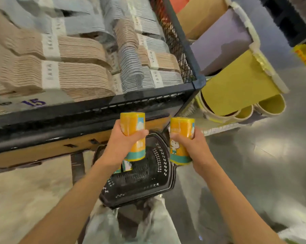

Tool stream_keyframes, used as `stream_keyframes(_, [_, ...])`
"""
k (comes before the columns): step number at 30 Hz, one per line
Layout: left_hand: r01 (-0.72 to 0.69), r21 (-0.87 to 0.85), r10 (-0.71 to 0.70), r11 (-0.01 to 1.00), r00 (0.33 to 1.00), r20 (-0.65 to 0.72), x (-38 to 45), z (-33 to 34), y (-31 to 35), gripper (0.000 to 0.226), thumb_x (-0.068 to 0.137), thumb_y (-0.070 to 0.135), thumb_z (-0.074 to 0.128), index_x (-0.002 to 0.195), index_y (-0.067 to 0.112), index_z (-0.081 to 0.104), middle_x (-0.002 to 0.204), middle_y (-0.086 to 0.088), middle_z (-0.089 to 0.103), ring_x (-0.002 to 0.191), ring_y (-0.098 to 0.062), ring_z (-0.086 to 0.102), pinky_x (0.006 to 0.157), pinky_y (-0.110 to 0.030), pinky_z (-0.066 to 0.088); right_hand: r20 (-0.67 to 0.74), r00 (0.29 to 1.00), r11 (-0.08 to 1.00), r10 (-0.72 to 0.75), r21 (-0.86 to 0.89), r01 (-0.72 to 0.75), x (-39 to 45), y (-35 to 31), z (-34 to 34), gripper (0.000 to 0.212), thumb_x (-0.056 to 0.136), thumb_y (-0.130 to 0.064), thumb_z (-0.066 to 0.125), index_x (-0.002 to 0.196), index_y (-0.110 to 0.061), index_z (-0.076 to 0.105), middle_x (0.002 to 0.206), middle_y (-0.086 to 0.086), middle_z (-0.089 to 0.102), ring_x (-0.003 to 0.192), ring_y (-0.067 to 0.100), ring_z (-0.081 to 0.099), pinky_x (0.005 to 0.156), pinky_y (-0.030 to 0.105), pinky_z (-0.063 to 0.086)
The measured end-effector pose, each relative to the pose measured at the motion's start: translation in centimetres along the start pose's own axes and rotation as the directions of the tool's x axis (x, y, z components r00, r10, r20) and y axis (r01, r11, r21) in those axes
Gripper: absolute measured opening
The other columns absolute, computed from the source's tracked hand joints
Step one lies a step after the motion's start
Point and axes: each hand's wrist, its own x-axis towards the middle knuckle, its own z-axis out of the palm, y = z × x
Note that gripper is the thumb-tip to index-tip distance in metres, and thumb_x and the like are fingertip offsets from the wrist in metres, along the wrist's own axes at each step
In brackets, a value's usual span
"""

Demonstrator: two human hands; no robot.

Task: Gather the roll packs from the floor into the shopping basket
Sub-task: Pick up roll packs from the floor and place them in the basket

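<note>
Roll packs: left hand (pixel 121 143) grips one orange pack (pixel 133 133) and right hand (pixel 192 147) grips another (pixel 181 138), both mid-frame above the black shopping basket (pixel 148 182) at lower centre, so this looks like the drop step, next lower both in and let go

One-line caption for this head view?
Both hands, left and right, each hold a yellow pack above the black basket.

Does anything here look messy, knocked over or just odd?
Yes: the coloured bins beside the wire display rack lie tipped on their sides instead of upright. The black basket sits aslant on the floor. The two orange roll packs look undamaged, one in each hand.
</note>
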Motion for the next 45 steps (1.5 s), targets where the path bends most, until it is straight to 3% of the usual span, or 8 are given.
stream_keyframes(13, [0.227,-0.085,-0.24,0.97,0.951,-0.196,10.0,4.2,-16.9,0.053,0.073,0.025,0.089,0.112,0.031,0.053,0.104,0.004,0.07,0.095,-0.015,0.07,0.074,-0.033,0.055,0.166,0.977,0.981,0.137,-0.156,-0.112,13.0,10.7,1.0,0.062,0.062,-0.038,0.089,0.116,-0.03,0.059,0.102,-0.002,0.076,0.093,0.018,0.075,0.088,0.047,0.061])
stream_keyframes(20, [0.293,-0.006,-0.287,0.956,0.932,-0.222,19.4,4.4,-32.2,0.072,0.059,0.041,0.092,0.119,0.027,0.055,0.104,0.003,0.074,0.098,-0.017,0.071,0.092,-0.047,0.057,0.106,0.979,0.978,0.172,-0.134,-0.158,18.7,22.0,2.8,0.042,0.078,-0.015,0.086,0.109,-0.027,0.062,0.091,-0.004,0.077,0.084,0.015,0.075,0.078,0.039,0.059])
stream_keyframes(23, [0.353,0.154,-0.302,0.923,0.912,-0.276,24.4,4.7,-38.2,0.096,0.054,0.061,0.091,0.134,0.027,0.049,0.127,-0.001,0.068,0.119,-0.029,0.063,0.1,-0.046,0.051,0.081,0.976,0.976,0.202,-0.102,-0.193,20.8,26.6,4.4,0.041,0.077,-0.006,0.085,0.107,-0.02,0.061,0.09,0.003,0.075,0.082,0.019,0.074,0.068,0.031,0.058])
stream_keyframes(28, [0.499,0.271,-0.39,0.823,0.844,-0.369,30.8,5.7,-46.8,0.114,0.073,0.043,0.088,0.156,0.003,0.02,0.151,-0.019,0.046,0.134,-0.035,0.048,0.104,-0.037,0.04,0.088,0.967,0.967,0.241,-0.108,-0.231,24.1,34.0,6.4,0.041,0.075,-0.008,0.086,0.105,-0.02,0.061,0.079,-0.003,0.074,0.067,0.007,0.072,0.054,0.017,0.054])
stream_keyframes(34, [0.478,0.439,-0.296,0.761,0.858,-0.421,35.2,6.4,-54.5,0.106,0.067,0.061,0.082,0.142,0.007,0.031,0.133,-0.019,0.058,0.12,-0.037,0.059,0.093,-0.042,0.05,0.043,0.958,0.953,0.283,-0.124,-0.276,27.5,40.2,8.5,0.04,0.072,-0.017,0.089,0.101,-0.024,0.061,0.081,-0.002,0.071,0.062,0.003,0.069,0.054,0.019,0.051])
stream_keyframes(37, [0.474,0.59,-0.203,0.653,0.861,-0.467,35.9,7.0,-56.1,0.102,0.076,0.061,0.076,0.144,-0.001,0.029,0.144,-0.022,0.045,0.129,-0.039,0.051,0.097,-0.042,0.046,0.006,0.958,0.947,0.287,-0.153,-0.283,29.1,42.5,9.4,0.043,0.07,-0.024,0.091,0.099,-0.027,0.059,0.086,-0.001,0.072,0.072,0.01,0.07,0.067,0.029,0.055])
stream_keyframes(41, [0.422,0.793,-0.061,0.439,0.895,-0.442,36.8,6.3,-58.2,0.092,0.073,0.074,0.066,0.126,0.003,0.041,0.127,-0.017,0.053,0.118,-0.033,0.054,0.09,-0.042,0.05,-0.016,0.959,0.945,0.285,-0.165,-0.283,31.2,44.6,10.5,0.044,0.069,-0.029,0.089,0.1,-0.03,0.058,0.085,-0.004,0.072,0.079,0.015,0.072,0.077,0.038,0.058])
stream_keyframes(45, [0.437,0.819,-0.041,0.372,0.889,-0.456,37.5,5.6,-59.1,0.091,0.076,0.076,0.062,0.126,0.004,0.04,0.122,-0.014,0.047,0.108,-0.031,0.059,0.077,-0.04,0.052,-0.016,0.963,0.947,0.268,-0.179,-0.266,32.9,46.3,11.5,0.042,0.067,-0.032,0.089,0.097,-0.033,0.059,0.079,-0.008,0.073,0.081,0.015,0.072,0.081,0.041,0.058])
